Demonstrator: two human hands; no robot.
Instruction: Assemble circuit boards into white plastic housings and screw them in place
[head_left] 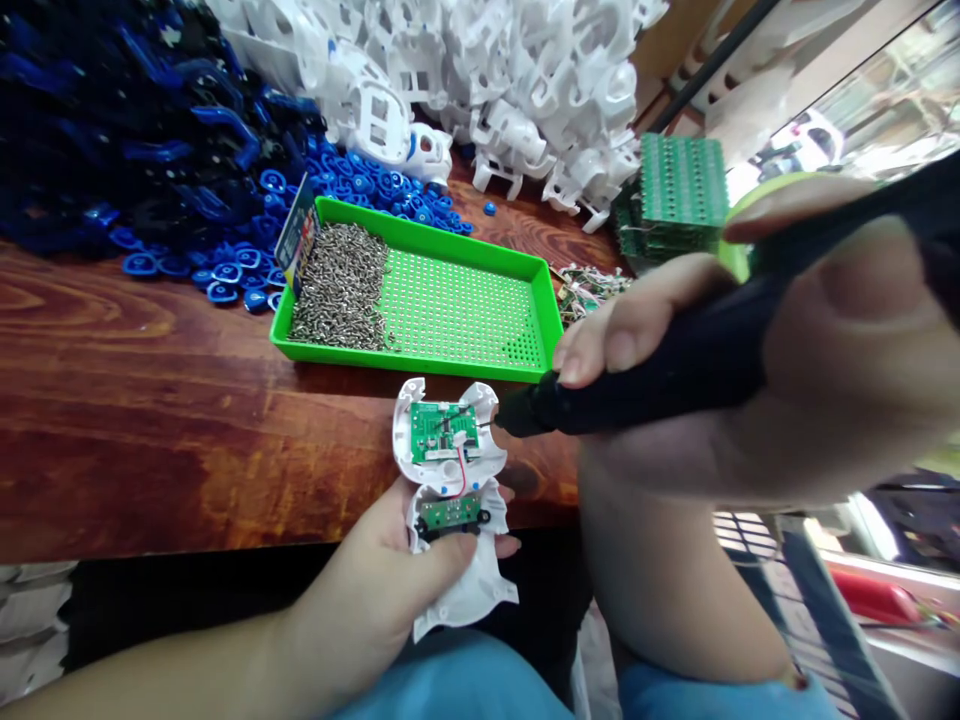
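Here, holding an opened white housing (480, 578) at the near edge of the wooden table (187, 400), just in front of the green tray (551, 318). Showing inside its far half a green circuit board (431, 437), joined by a red wire (463, 472) to a smaller board (448, 514) in the near half. Gripping that near half in the left hand (390, 550), closed firmly with thumb over the top and fingers beneath. Grasping a black driver (690, 365) in the right hand (825, 380), wrapped tightly around the body. Pointing the thin bit at the right side of the far half, beside the circuit board; cannot tell contact from a narrow gap. Holding in the tray a heap of small metal screws (341, 290) at the left end, by a printed card (300, 235). Piled farther back, with small blue pieces (390, 195), long dark-blue parts (150, 130) and white shells (450, 60). Stacked at right with green panels (682, 185), near small wired pieces (591, 290).
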